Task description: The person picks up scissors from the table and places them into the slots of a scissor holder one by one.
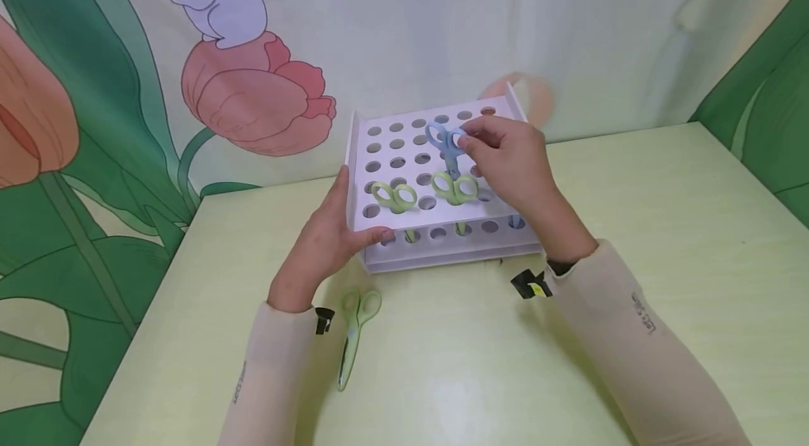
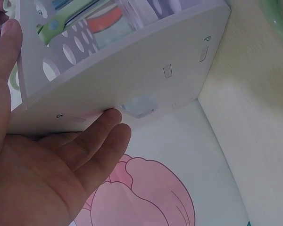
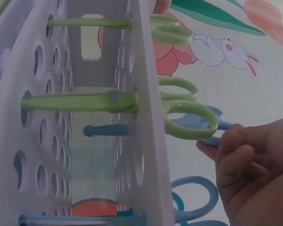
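A white rack (image 1: 397,143) with two perforated plates stands at the back of the table, tilted toward me in the head view. My left hand (image 1: 319,242) grips its left side, thumb at the front edge and fingers along the side panel (image 2: 132,89). My right hand (image 1: 515,158) pinches a handle loop of blue scissors (image 1: 445,140). Their closed blades pass through an upper-plate hole, and the tip (image 3: 92,130) hangs between the plates. Two green scissors (image 1: 395,198) stand in front holes, blades reaching the lower plate. More blue scissors (image 3: 198,197) sit beside my right hand.
Another pair of green scissors (image 1: 357,333) lies on the pale table (image 1: 455,362), in front of the rack and near my left wrist. A curtain (image 1: 404,24) printed with a rabbit and tulips hangs right behind the rack.
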The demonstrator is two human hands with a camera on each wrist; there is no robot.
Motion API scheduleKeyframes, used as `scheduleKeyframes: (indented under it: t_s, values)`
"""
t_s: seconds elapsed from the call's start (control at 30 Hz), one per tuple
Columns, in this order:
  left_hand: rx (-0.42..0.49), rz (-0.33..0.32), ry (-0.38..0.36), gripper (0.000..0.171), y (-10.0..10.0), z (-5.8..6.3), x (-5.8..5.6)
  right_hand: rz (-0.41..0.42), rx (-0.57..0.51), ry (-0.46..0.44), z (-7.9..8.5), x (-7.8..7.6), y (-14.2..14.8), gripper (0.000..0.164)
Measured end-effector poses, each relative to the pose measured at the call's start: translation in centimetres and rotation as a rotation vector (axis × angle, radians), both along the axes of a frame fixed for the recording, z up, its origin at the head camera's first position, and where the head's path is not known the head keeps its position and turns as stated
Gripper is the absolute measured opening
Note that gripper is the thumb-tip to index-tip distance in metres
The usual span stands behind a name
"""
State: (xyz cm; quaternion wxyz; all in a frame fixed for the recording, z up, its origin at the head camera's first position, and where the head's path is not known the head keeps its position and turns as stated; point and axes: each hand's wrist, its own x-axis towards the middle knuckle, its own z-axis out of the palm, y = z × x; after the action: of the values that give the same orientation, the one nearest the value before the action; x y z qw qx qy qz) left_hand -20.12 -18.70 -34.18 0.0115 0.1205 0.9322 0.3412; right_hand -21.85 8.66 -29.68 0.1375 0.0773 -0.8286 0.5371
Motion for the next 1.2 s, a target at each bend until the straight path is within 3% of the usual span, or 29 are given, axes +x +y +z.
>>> scheduleKeyframes:
  t_s: [0.27,0.57,0.97,1.2]
  values:
    - [0.0,0.004,-0.003,0.125,-0.2,0.2,0.0,0.054,0.247,-0.008,-0.2,-0.4,-0.1,0.018]
    - [-0.002,0.0,0.009,0.125,-0.3,0.4,0.0,0.045,0.355,-0.042,-0.2,-0.4,-0.5,0.017]
    - [-0.002,0.002,0.009,0.125,-0.3,0.4,0.1,0.045,0.358,-0.085,0.3,-0.2,-0.5,0.023]
    - [0.011,-0.005,-0.003,0.124,0.0,0.1,0.0,-0.011,0.222,-0.061,2.3,1.9,1.5,0.028]
